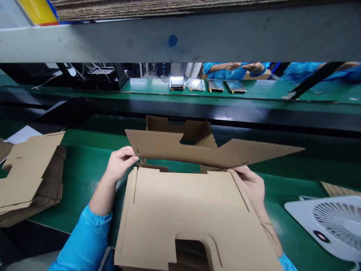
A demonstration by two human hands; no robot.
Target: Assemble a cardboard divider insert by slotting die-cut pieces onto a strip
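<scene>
Both hands are at a sheet of die-cut cardboard [175,148] that is tilted up in front of me, with a notch in its upper edge. My left hand [123,162] pinches its left end between thumb and fingers. At the sheet's lower right edge, my right hand [251,186] is closed, its fingertips partly hidden behind cardboard. Nearest to me lies a stack of flat cardboard blanks [180,210], with slits and a rounded cutout. Beyond the raised sheet stands a folded cardboard piece [197,131], partly covered by it.
More cardboard blanks [31,169] are piled at the left. A white fan [332,222] lies on the right. Across the green bench [84,158], several flat devices with screens [216,85] rest below a grey beam [180,41]. Co-workers in blue sleeves work behind it.
</scene>
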